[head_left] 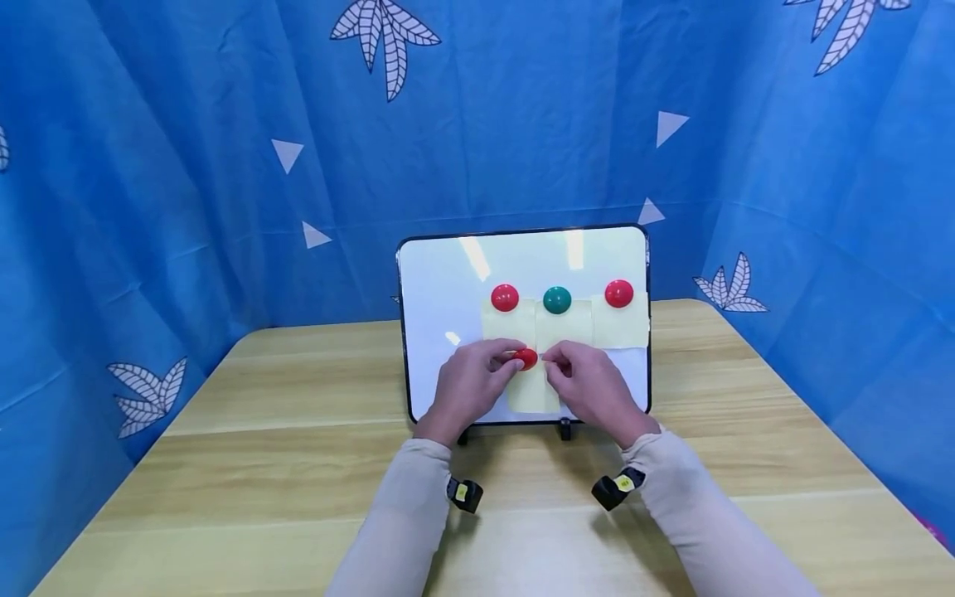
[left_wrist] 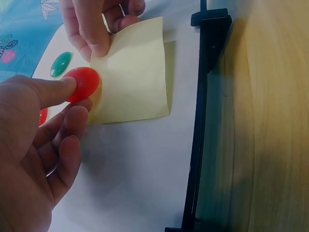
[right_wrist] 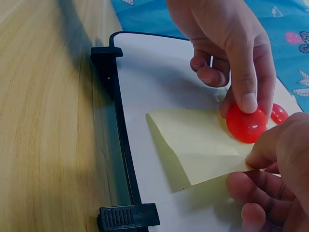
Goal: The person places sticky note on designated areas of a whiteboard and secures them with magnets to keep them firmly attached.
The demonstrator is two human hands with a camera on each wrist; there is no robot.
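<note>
My left hand (head_left: 473, 377) pinches a round red magnet (left_wrist: 86, 83) between thumb and fingers, at the upper left corner of a pale yellow sticky note (left_wrist: 130, 72). The note's upper right corner is pinched by my right hand (right_wrist: 277, 179). Its lower edge stands a little off the whiteboard (head_left: 440, 315) and casts a shadow there. Above the hands, three more pale yellow notes hang side by side, topped by a red magnet (head_left: 505, 298), a green magnet (head_left: 557, 300) and another red magnet (head_left: 619, 293).
Black clip feet (right_wrist: 128, 216) hold up the whiteboard's lower edge on the wooden table (head_left: 298, 464). A blue curtain (head_left: 522, 124) with leaf and triangle prints hangs behind the board and along the sides. Each wrist wears a small black camera (head_left: 464, 494).
</note>
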